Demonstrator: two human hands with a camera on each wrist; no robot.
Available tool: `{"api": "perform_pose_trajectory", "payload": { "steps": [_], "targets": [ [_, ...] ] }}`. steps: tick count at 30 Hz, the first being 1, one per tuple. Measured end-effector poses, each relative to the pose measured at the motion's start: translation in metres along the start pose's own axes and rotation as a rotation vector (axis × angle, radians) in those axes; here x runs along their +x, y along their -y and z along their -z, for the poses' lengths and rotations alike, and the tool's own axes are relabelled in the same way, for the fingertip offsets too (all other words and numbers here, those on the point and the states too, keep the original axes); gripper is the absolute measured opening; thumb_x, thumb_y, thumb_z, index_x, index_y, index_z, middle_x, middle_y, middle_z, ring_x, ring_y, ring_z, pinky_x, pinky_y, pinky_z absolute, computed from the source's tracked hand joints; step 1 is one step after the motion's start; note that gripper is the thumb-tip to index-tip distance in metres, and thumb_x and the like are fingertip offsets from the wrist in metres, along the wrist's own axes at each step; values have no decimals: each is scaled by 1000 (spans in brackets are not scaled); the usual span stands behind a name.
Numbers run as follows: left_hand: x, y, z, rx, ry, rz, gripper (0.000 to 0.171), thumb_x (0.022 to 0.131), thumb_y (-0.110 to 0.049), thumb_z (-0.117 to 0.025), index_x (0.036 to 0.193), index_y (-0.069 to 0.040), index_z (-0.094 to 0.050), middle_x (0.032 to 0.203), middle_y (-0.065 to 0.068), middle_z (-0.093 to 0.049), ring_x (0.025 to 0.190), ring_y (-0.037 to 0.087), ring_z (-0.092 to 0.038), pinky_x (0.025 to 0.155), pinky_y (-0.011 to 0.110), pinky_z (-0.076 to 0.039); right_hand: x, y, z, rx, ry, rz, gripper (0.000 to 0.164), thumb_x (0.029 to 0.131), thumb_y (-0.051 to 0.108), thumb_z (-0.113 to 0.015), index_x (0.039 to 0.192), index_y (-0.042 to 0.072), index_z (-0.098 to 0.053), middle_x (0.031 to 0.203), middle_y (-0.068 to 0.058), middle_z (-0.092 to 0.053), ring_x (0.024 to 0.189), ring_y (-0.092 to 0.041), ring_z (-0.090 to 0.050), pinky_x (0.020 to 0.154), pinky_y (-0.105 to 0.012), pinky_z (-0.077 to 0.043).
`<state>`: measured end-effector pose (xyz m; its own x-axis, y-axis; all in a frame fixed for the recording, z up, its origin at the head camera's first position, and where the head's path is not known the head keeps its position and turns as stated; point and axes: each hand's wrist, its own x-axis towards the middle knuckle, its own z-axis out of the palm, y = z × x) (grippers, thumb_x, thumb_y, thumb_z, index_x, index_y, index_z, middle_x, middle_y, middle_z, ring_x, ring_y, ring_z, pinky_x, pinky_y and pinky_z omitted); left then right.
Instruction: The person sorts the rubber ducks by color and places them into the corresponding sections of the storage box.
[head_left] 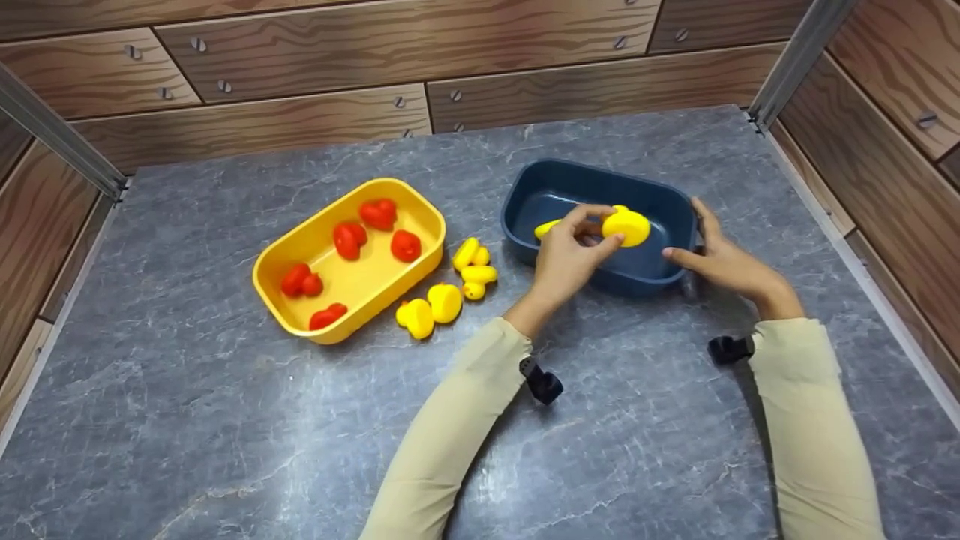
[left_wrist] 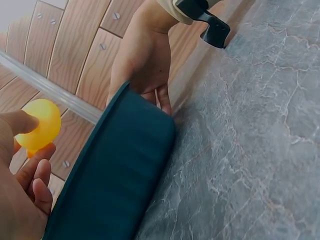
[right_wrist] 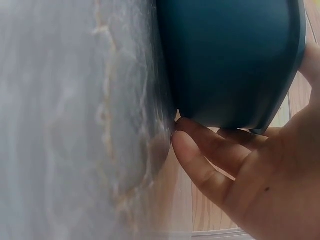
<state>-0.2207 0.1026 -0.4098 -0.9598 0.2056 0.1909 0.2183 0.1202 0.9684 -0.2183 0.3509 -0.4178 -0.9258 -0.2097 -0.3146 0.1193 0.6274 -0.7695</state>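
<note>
My left hand (head_left: pixel 566 259) pinches a yellow toy duck (head_left: pixel 627 228) between thumb and fingers, above the dark blue bin (head_left: pixel 555 259). In the left wrist view, the same duck (left_wrist: pixel 46 122) shows a bit of orange underneath. At the bin's right end, my right hand (head_left: pixel 727 262) holds the rim, thumb on the near side and fingers along the outer wall. The right wrist view shows those fingers (right_wrist: pixel 210 152) against the bin's outside (right_wrist: pixel 230 65). Another yellow toy (head_left: pixel 546 229) lies inside the bin, partly hidden by my left hand.
Left of the blue bin stands a yellow bin (head_left: pixel 349 330) with several red toys (head_left: pixel 349 240) in it. Between the bins, several yellow toy ducks (head_left: pixel 444 302) lie on the grey marbled tabletop (head_left: pixel 225 420). Wood-patterned panels (head_left: pixel 405 45) border the table at the back and sides.
</note>
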Motion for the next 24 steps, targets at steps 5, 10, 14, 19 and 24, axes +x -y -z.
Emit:
{"api": "perform_pose_trajectory", "payload": {
  "steps": [5,10,14,19,24],
  "targets": [
    [2,0,2,19,-4,10,29,85,-16,-74,112,-14,-67,95,5,-71,73,4,-57,68,14,-48,0,0,0,17,0,4,105,94,44,-57,149,21,29,156,-24,25,145,-48,11,113,-66,-1],
    [4,0,3,22,-8,25,29,85,-16,-74,113,-14,-67,96,5,-71,75,3,-58,69,14,-49,1,-1,1,26,0,4,105,94,43,-57,148,21,30,155,-24,25,145,-46,13,113,-66,1],
    [4,-1,2,30,-12,32,29,85,-16,-73,114,-15,-67,96,3,-71,75,3,-58,69,14,-49,2,-1,1,31,2,8,105,94,43,-57,148,21,30,155,-24,26,145,-46,14,114,-65,2],
    [5,0,3,24,-17,15,30,86,-19,-74,114,-16,-66,98,3,-72,79,4,-62,72,14,-50,2,-1,1,35,12,20,105,95,41,-57,148,20,31,156,-20,27,145,-46,12,114,-64,-2],
    [5,2,6,26,-16,-13,31,87,-23,-72,117,-18,-66,103,2,-73,91,7,-65,78,18,-52,3,-2,1,27,4,24,104,95,40,-56,148,19,30,155,-21,28,145,-46,14,114,-65,-1]
  ]
}}
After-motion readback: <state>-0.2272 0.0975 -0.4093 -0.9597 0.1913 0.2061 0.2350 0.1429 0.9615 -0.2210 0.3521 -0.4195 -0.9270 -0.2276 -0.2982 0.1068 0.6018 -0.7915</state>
